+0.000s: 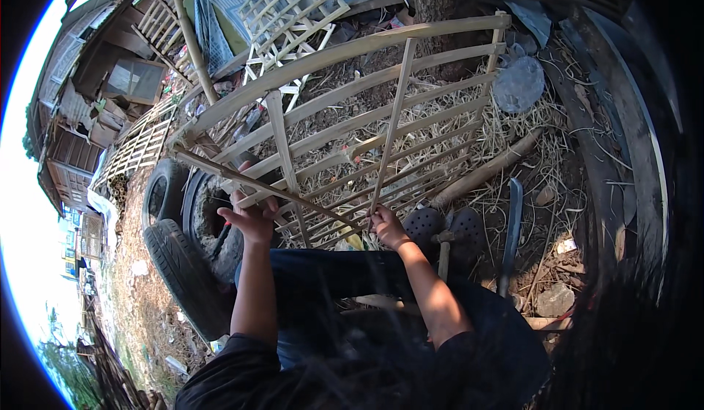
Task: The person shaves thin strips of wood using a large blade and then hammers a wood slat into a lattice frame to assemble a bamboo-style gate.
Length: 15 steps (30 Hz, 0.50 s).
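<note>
A large bamboo lattice frame, made of split slats, leans over the ground in front of me. A thin bamboo strip runs slantwise across its near side. My left hand is at this strip, thumb and fingers spread; some fingers are partly hidden by it. Further right, my right hand has its fingers closed around the lower end of a bamboo cross slat, close to where the thin strip ends. A dark tool with a red part shows just below my left hand, against the tire.
Old tires stand at my left, one filled with a grey mass. Dark clogs, a hammer and a machete are at right. Beyond lie a round pole, clear plastic, wood shavings, planks and a tree trunk.
</note>
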{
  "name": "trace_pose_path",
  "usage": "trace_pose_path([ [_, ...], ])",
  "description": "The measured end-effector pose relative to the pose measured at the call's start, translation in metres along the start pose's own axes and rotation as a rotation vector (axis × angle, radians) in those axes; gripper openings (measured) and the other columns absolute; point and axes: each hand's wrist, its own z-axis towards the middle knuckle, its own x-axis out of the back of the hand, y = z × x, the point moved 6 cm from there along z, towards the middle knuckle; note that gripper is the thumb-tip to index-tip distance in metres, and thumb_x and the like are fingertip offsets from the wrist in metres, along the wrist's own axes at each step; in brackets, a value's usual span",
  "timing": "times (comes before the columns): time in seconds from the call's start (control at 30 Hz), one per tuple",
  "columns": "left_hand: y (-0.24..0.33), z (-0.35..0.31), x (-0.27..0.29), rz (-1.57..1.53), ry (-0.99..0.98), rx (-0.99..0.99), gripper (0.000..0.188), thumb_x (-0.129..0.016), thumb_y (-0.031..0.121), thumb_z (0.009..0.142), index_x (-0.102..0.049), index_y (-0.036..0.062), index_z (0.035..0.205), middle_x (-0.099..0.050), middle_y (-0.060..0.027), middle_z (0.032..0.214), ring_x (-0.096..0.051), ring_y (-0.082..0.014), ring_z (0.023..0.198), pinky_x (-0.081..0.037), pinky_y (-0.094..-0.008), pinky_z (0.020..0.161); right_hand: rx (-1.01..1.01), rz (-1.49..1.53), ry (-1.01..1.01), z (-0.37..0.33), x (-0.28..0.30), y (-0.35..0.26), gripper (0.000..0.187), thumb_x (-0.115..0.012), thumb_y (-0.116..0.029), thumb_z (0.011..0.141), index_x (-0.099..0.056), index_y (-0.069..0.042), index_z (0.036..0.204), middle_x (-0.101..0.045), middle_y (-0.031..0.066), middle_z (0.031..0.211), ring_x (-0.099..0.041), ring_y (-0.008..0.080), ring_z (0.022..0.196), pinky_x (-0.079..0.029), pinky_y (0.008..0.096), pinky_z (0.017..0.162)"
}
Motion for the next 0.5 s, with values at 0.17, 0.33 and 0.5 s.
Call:
trace_pose_path([
  [0.17, 0.001, 0.0, -0.006, 0.01, -0.031, -0.039, 0.123, -0.026, 0.096, 0.065, -0.032, -0.0012, 0.141, -0.053, -0.0031, 0.065, -0.047, -0.0104, 0.047, -0.03, -0.0205, 0.041, 0.131, -0.007, 0.056, 0.004, 0.0, 0.012, 0.012, -0.049, -0.011, 0.092, -0.06, -0.005, 0.092, -0.052, 0.0044, 0.068, -0.051, 0.0144, 0.061, -0.042, 0.03, 0.059],
  [0.33, 0.005, -0.002, -0.003, 0.035, -0.046, -0.042, 0.122, -0.026, 0.096, 0.065, -0.03, 0.0025, 0.144, -0.052, -0.0026, 0.059, -0.048, -0.0107, 0.049, -0.034, -0.0213, 0.045, -0.061, -0.085, -0.079, -0.001, -0.006, 0.007, 0.01, -0.046, -0.012, 0.099, -0.055, -0.01, 0.102, -0.057, 0.001, 0.097, -0.058, 0.0147, 0.091, -0.053, 0.0338, 0.078],
  [0.5, 0.008, -0.003, -0.003, 0.053, -0.033, -0.033, 0.123, -0.027, 0.096, 0.065, -0.031, 0.0018, 0.144, -0.052, -0.0027, 0.058, -0.046, -0.0102, 0.048, -0.031, -0.0213, 0.044, -0.077, -0.064, -0.102, -0.006, -0.009, 0.0, 0.011, -0.045, -0.012, 0.099, -0.055, -0.01, 0.102, -0.057, 0.0005, 0.098, -0.058, 0.0147, 0.091, -0.054, 0.0346, 0.077],
])
